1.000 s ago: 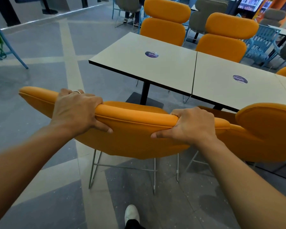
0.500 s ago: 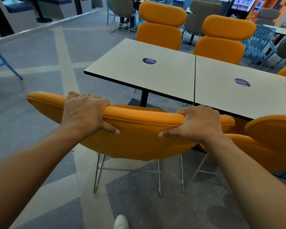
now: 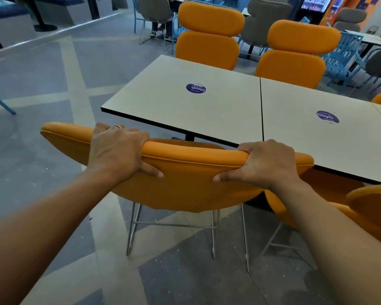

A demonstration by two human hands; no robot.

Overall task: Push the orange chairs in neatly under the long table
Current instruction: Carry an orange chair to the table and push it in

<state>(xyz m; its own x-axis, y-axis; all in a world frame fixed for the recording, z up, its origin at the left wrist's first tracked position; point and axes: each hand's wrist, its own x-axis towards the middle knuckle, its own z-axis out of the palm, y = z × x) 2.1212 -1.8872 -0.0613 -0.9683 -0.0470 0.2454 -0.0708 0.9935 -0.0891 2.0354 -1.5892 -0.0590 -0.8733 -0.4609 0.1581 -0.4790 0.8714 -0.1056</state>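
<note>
As the left hand (image 3: 117, 150) and right hand (image 3: 268, 164) gripped the padded orange chair (image 3: 185, 188) by its back, pushing-in seemed underway, wanting a straight shove under the long pale bench (image 3: 207, 113)

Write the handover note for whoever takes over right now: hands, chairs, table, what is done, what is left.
Left hand: grips the top edge of the orange chair backrest.
Right hand: grips the same edge, further right.
The chair stands at the near edge of the long table, not fully in.
The neighbouring orange chair is on the right; how far in it is cannot be told.
Done: two far-side orange chairs look close to the table.
Left: push this chair in and square it, then check the neighbour.
</note>
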